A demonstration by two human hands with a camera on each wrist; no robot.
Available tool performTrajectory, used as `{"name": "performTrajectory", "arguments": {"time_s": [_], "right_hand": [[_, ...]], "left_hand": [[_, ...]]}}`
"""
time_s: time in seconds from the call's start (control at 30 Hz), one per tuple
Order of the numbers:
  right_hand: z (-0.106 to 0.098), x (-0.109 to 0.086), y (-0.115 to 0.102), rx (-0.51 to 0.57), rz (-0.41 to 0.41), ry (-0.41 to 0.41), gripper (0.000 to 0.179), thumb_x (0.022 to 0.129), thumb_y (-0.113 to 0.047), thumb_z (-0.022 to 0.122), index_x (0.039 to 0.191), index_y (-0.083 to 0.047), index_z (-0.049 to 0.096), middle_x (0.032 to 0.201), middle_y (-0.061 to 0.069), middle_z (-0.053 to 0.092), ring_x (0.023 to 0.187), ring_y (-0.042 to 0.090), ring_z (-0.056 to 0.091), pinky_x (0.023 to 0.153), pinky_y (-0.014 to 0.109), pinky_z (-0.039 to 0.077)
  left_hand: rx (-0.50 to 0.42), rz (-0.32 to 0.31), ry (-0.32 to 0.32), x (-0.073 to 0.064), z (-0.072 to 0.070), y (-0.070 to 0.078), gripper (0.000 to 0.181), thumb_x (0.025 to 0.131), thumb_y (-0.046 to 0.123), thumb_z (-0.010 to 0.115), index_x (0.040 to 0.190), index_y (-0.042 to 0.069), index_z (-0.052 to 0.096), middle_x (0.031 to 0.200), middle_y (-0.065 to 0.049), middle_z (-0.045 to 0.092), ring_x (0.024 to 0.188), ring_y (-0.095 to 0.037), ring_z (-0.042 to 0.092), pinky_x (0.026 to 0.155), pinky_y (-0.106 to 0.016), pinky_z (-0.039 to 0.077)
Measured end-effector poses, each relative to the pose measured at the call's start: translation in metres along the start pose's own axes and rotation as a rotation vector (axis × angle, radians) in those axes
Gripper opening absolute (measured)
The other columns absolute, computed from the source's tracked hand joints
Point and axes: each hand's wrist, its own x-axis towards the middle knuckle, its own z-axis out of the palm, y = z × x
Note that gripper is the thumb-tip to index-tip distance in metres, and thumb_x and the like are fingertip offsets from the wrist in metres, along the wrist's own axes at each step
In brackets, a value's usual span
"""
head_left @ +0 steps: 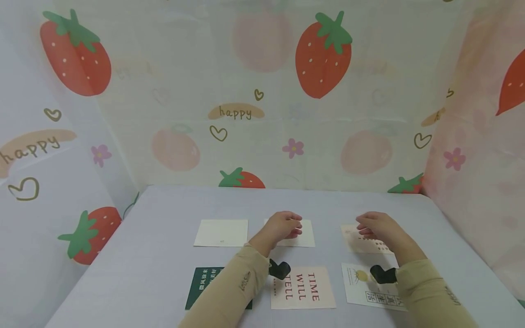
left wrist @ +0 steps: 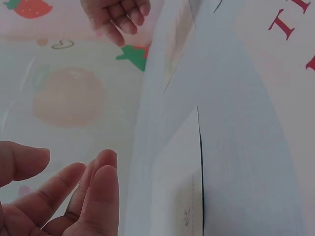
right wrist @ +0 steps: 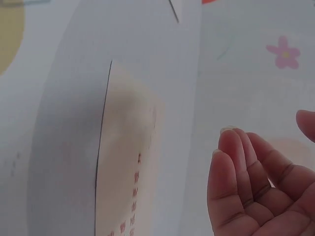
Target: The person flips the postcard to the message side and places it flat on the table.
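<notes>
Head view: six cards lie flat on a white table cover [head_left: 135, 278] in two rows of three. The far row consists of a pale card [head_left: 221, 232] at the left, a second pale card [head_left: 307, 234] in the middle and a cream card [head_left: 350, 241] with printed characters at the right. The near row consists of a dark green card [head_left: 197, 291], a "TIME WILL TELL" card [head_left: 305, 301] and a white card [head_left: 353, 291] with a yellow disc. The left hand [head_left: 280, 230] is released, positioned above the second pale card and partly covering it; its fingers are loosely bent, the thumb apart from them. The right hand [head_left: 381, 228] is likewise released, positioned above the cream card, fingers loosely bent. Both wrist views show the palms free and the fingers apart from the cards. Each wrist carries a black piece [head_left: 280, 269] next to a beige sleeve [head_left: 234, 287]. Behind the table cover stands a backdrop [head_left: 184, 68] printed with strawberries, hearts and flowers.
</notes>
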Motion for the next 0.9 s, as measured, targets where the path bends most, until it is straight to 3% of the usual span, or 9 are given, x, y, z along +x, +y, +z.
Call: {"name": "performTrajectory", "arguments": {"time_s": [0.33,0.6,0.9], "right_hand": [[-0.023,-0.003,0.028,-0.018,0.073,0.089,0.054,0.094,-0.033,0.045,0.123,0.013,0.041,0.11,0.027,0.055,0.089,0.022,0.059,0.078,0.033,0.051],[-0.041,0.008,0.066,0.007,0.168,0.143,0.053,0.093,-0.034,0.048,0.12,0.011,0.045,0.102,0.018,0.057,0.076,0.008,0.056,0.063,0.018,0.049],[-0.046,0.001,0.076,-0.021,0.22,0.188,0.055,0.093,-0.036,0.047,0.119,0.012,0.045,0.109,0.024,0.054,0.083,0.014,0.054,0.068,0.025,0.049]], "left_hand": [[-0.072,-0.015,-0.019,0.004,0.024,0.001,0.026,0.089,0.013,0.056,0.112,0.003,0.061,0.097,-0.005,0.064,0.08,-0.015,0.064,0.071,-0.025,0.054],[-0.1,-0.028,-0.038,0.005,0.045,0.002,0.025,0.089,0.014,0.056,0.111,0.004,0.062,0.096,-0.005,0.064,0.081,-0.016,0.065,0.071,-0.026,0.054],[-0.149,-0.025,-0.073,0.011,0.064,-0.004,0.026,0.086,0.011,0.057,0.11,0.003,0.063,0.097,-0.004,0.063,0.082,-0.016,0.065,0.074,-0.029,0.053]]}}
